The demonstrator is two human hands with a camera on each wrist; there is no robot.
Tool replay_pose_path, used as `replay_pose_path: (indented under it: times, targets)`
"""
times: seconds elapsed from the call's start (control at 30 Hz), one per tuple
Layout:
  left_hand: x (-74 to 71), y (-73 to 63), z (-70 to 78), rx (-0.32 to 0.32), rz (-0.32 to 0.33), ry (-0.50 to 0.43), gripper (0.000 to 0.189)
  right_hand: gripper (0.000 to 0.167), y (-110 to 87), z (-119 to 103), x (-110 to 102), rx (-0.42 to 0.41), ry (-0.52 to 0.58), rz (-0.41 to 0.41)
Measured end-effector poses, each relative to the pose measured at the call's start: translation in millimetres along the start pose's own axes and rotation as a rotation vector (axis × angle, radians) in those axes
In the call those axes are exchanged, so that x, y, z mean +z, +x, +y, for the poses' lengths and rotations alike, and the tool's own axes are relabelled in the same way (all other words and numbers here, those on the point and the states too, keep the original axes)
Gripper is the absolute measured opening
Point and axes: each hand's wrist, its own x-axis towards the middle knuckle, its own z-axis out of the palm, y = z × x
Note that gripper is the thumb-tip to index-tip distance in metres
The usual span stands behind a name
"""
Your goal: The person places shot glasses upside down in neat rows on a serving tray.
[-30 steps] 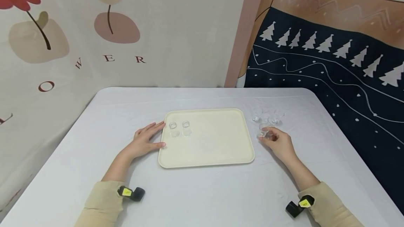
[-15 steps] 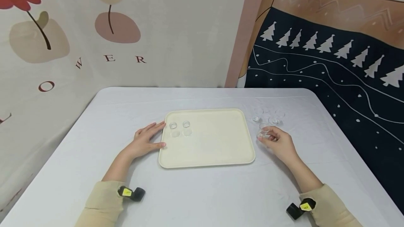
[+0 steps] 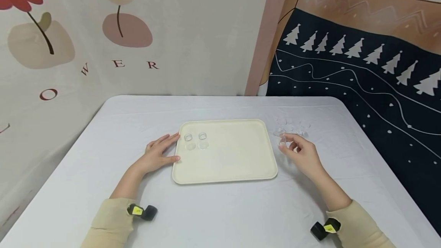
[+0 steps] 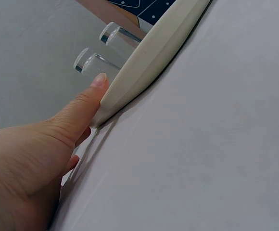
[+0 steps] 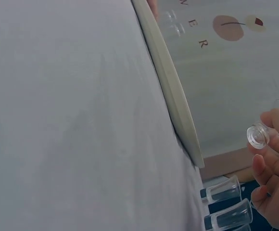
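On the left we are noting the person's left hand [image 3: 159, 155], its fingers straight, spread apart and grasping nothing. Thumb and fingertips are resting against the left edge of a cream, rectangular, round-cornered tray [image 3: 237, 152]; we are judging this touch to be a steadying one. The tray is lying flat on a white cloth-covered table [image 3: 220, 213].

In the tray's far left part we are finding a small, clear, flared cup with a thick base [image 3: 188, 137] and, just right of it, a matching clear cup [image 3: 202, 136]. The two are standing apart, apparently mouth down, and we are rating the wider rim as the steadier footing. Whether they are glass or plastic, we are not establishing.

Just right of the tray, the right hand [image 3: 303, 154] is pinching a third clear, thick-based cup [image 5: 258, 136] between thumb and forefinger, tilted and above the cloth. We are considering this fingertip hold suited to so small and smooth a piece.

Beyond that hand, on the far right, a cluster of clear flared cups [image 5: 224, 190] is standing mouth up; overlapping outlines are preventing our count.
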Motion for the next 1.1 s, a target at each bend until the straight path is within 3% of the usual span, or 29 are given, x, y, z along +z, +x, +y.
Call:
replay_pose_path:
  times: [0.43, 1.1]
  targets:
    - [-0.8, 0.2, 1.4, 0.013, 0.005, 0.002, 0.086, 0.029, 12.0, -29.8, 0.9, -0.184, -0.029, 0.002]
    - [-0.7, -0.8, 0.2, 0.008, 0.001, -0.006, 0.085, 0.033, 30.9, -59.0, 40.3, -0.233, 0.055, 0.023]
